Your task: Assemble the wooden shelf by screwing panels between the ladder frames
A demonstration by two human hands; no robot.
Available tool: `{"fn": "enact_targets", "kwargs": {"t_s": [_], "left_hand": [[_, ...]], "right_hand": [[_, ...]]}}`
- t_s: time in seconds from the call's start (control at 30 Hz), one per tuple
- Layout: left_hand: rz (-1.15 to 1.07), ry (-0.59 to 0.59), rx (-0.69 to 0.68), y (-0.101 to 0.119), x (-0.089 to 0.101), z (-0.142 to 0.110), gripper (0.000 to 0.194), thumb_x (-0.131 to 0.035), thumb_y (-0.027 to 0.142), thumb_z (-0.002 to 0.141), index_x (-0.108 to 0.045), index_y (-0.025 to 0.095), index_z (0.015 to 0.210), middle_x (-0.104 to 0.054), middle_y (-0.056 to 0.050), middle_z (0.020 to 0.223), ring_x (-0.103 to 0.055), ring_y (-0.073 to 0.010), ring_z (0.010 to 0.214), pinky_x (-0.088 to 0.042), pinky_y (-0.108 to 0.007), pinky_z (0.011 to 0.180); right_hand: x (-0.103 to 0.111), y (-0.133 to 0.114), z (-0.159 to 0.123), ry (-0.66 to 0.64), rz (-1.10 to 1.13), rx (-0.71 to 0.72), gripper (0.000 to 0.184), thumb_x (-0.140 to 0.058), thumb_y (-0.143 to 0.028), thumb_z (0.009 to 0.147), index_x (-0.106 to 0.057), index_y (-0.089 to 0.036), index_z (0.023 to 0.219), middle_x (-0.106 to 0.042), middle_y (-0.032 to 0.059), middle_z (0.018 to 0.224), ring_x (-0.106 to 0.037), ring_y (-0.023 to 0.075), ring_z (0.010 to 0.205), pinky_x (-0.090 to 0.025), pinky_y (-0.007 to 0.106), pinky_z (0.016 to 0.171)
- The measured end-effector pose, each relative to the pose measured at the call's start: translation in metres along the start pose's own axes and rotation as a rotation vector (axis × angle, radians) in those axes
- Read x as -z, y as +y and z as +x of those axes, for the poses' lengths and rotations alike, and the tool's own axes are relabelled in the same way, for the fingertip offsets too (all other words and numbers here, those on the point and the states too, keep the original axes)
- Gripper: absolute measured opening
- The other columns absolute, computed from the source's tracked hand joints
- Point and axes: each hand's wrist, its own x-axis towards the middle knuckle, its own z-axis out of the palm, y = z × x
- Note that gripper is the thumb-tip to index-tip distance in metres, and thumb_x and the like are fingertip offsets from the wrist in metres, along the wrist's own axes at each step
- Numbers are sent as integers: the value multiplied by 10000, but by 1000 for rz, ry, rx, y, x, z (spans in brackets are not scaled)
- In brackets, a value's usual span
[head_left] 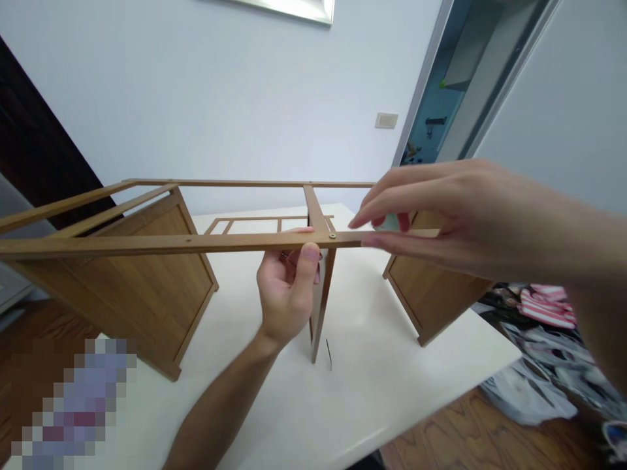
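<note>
A brown wooden frame (245, 243) with panelled sides stands on a white table, its long front rail nearest me. My left hand (289, 287) grips this rail from below at the joint with the middle crosspiece (317, 209), thumb in front and fingers behind. A metal screw head (332, 235) sits in the rail just right of that hand. Over the rail's right part, my right hand (441, 215) is curled, thumb and index fingertips apart. A small pale-green thing (388, 222) shows among its fingers; its kind is unclear. An L-shaped hex key (329, 354) lies on the table below.
The white table (372, 385) reaches toward the wall. Wooden side panels (147, 261) slant down on the left, with another panel (431, 287) on the right. Clothes and plastic bags (533, 385) lie on the floor at the right. A doorway (441, 98) opens behind.
</note>
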Motion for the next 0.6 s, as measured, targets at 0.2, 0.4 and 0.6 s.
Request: {"fn": "enact_targets", "kwargs": {"t_s": [0.2,0.4,0.6], "left_hand": [[-37,21,-4,-2,0,2,339,-745,509,905,-690,199,1030,-592,40,691,-520,-64,530,-461,-189,503],[-34,8,-22,-4,1,3,345,-750,522,898,-691,204,1017,-578,42,679,-506,-59,510,-454,-188,494],[-10,-15,-34,-4,4,5,324,-738,506,912,-697,202,1015,-573,38,674,-495,-65,509,-444,-198,487]], "right_hand": [[-124,-53,-103,414,289,-162,117,-625,-181,946,-691,-236,1025,-679,45,815,-634,184,707,-522,323,641],[-246,-43,-126,-185,501,-489,257,-574,-281,1007,-681,-199,1226,-685,109,1145,-688,213,1005,-560,349,904],[-278,-35,-103,-331,467,-482,97,-630,-193,948,-689,-167,1020,-665,99,1067,-652,220,949,-526,319,833]]}}
